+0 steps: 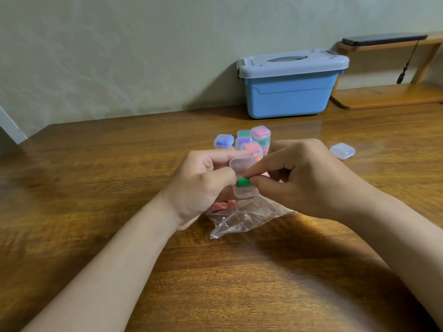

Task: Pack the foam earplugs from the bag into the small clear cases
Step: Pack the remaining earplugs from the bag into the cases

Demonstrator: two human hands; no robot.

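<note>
My left hand [201, 185] grips a small clear case [243, 167] with its lid swung open, held above the table. My right hand [309, 178] pinches a green foam earplug [243, 182] between thumb and forefinger at the case's opening. Under both hands lies a crumpled clear plastic bag [242, 218] with pink earplugs [219, 206] showing inside. Behind the hands stands a cluster of shut filled cases [244, 140] holding blue, purple, green, pink and orange plugs.
One shut clear case [342, 151] lies alone to the right on the wooden table [96, 188]. A blue storage box [291, 83] with a grey lid stands at the back by the wall. A wooden shelf [393, 95] carries a dark phone [383, 39].
</note>
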